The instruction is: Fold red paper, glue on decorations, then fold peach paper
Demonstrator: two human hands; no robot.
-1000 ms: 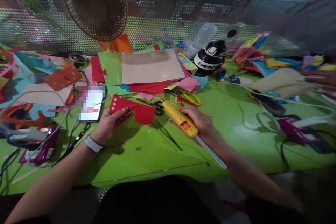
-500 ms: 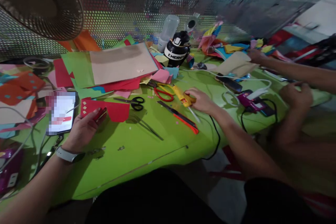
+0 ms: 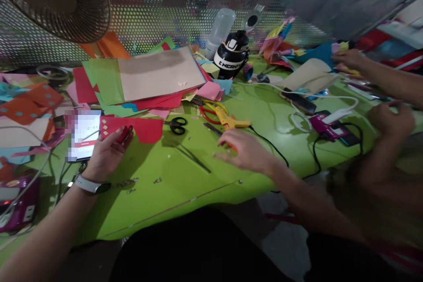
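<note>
My left hand is closed on a red paper piece with small pale diamond shapes at its left end. A phone with a lit screen lies beside that wrist. Over an orange-handled utility knife hovers my right hand, its fingers apart; it covers most of the knife's handle, and I cannot tell if it touches it. Just beyond lies a yellow glue gun, nozzle toward red-handled scissors. Tweezers and black scissors rest between my hands.
Stacked coloured paper and a black jug stand at the back, a fan at upper left. To the right are a purple power strip with cables and a co-worker's hands. Another purple power strip sits at left.
My right hand has let go of the glue gun, which now lies on the table, and has moved nearer to me over the utility knife. My left hand still holds the red paper.
</note>
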